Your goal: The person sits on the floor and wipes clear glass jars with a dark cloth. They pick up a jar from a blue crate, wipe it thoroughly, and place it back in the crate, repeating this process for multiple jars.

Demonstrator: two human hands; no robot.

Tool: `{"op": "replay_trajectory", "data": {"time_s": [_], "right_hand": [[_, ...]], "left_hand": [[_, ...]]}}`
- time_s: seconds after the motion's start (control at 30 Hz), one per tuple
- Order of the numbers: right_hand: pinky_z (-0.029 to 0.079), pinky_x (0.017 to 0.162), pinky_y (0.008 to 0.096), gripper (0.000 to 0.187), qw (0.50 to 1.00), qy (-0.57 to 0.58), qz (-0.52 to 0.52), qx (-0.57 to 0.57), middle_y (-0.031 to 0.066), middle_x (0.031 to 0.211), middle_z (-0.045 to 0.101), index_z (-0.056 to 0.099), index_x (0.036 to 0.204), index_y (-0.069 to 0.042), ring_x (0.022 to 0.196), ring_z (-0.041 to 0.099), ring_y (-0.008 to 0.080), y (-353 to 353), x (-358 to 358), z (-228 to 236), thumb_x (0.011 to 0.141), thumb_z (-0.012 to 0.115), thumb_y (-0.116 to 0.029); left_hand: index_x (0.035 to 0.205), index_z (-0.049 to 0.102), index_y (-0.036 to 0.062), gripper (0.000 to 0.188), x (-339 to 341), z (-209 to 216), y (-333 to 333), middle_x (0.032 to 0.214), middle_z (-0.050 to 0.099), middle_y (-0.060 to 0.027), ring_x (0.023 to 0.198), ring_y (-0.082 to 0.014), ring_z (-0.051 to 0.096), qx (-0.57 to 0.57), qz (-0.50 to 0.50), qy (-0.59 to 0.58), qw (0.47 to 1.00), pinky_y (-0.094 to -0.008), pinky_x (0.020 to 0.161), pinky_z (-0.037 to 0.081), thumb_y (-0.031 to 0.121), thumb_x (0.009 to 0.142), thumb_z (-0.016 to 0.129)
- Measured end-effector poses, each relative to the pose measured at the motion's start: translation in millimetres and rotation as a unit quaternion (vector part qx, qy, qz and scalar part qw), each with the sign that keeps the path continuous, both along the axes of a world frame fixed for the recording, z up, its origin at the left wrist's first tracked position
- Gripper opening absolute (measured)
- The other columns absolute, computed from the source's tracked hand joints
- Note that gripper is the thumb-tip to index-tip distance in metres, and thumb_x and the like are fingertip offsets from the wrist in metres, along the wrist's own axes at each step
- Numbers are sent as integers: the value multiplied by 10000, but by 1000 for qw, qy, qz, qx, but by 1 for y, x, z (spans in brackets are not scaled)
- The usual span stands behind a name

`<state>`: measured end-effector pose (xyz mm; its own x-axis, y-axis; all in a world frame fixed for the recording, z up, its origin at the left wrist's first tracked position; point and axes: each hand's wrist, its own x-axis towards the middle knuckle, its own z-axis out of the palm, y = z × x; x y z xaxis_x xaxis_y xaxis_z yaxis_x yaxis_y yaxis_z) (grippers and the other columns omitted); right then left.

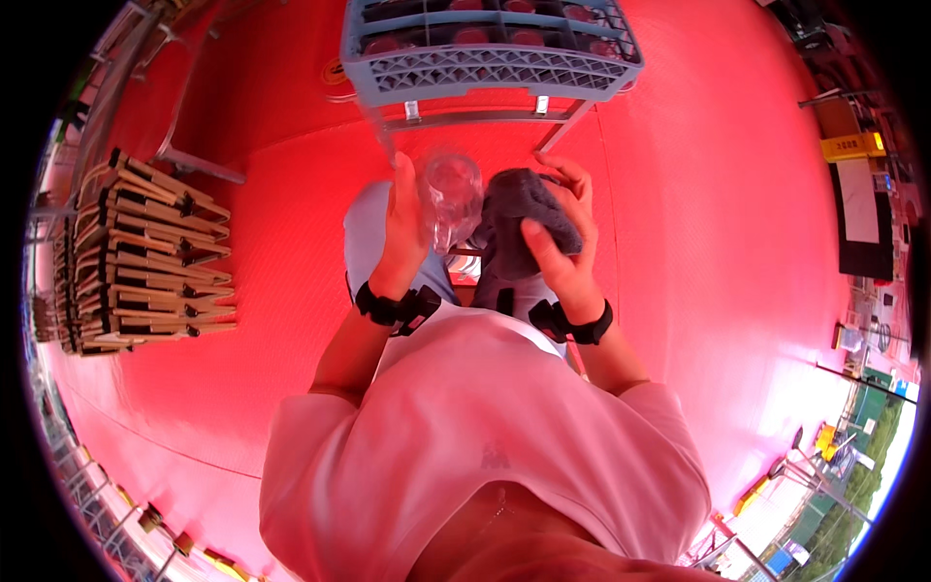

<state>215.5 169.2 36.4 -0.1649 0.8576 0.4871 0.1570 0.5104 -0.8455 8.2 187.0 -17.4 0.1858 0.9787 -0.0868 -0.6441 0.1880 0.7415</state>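
My left hand (401,233) is raised above my lap, its fingers along the side of a clear drinking glass (453,199). The glass is blurred, and part of the left fingers is hidden behind it. Bunched in my right hand (570,247) is a dark grey cloth (519,218), with the thumb pressed on its near side and the fingers curled round the far side. Glass and cloth are side by side, the cloth to the right. I cannot tell whether they touch.
A grey-blue glass rack (495,70) with several glasses in its compartments stands ahead on a metal-framed stand (475,118). Stacked folding chairs (160,267) are at the left on the red floor (698,233). Shelving and a yellow box (853,145) line the right side.
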Motion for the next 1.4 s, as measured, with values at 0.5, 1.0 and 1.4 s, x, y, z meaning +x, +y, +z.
{"op": "replay_trajectory", "data": {"time_s": [0.5,1.0,1.4], "right_hand": [[511,805,332,315,976,-96,43,-192,113,1003,639,664,1095,-26,932,651,266,34,-29,-1,814,710,-157],[525,871,284,400,786,361,71,-496,39,1176,645,551,1329,-52,1054,615,129,12,-40,-69,1022,560,-307],[474,926,298,328,952,112,50,-279,79,1145,642,612,1219,0,1056,601,169,22,-24,-86,963,641,-203]], "left_hand": [[1353,492,43,441,12,-33,-13,1262,569,-54,1134,-153,575,3,-8,46,999,-294,942,479,376,1085,380],[1206,590,-5,405,-1,-33,-6,1136,629,-85,1044,-160,611,7,88,159,983,-299,919,490,324,1078,392],[1379,488,60,478,-3,-53,-21,1356,543,-105,1244,-220,548,-236,-101,-193,947,-424,1041,471,401,1047,453]]}}
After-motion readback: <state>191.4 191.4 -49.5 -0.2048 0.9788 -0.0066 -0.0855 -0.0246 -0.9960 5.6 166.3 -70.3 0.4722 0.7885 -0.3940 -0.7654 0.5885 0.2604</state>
